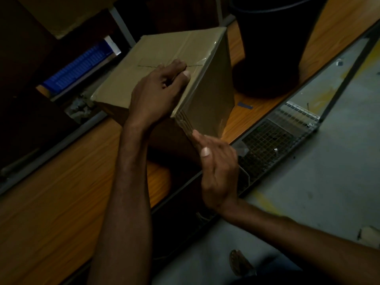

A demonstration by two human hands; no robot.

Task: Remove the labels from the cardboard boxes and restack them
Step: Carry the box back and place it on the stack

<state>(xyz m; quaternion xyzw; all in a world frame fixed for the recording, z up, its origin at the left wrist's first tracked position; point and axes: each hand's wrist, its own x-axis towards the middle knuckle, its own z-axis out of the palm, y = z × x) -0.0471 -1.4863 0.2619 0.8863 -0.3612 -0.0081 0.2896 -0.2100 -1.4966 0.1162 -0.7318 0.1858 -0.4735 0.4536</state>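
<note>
A taped cardboard box (158,52) stands on the wooden table (51,202), tilted with one corner toward me. My left hand (158,93) rests flat on its top face, fingers and thumb stretched out over the tape. My right hand (218,171) is at the near vertical corner of the box, its thumb and fingers pinching a strip of clear tape (189,128) along that edge. The scene is dim and I can make out no printed label.
A large black bucket (271,48) stands on the table just right of the box. A blue crate (78,66) sits on a shelf at the left. A wire mesh rack (265,145) hangs below the table edge, over the grey floor (339,151).
</note>
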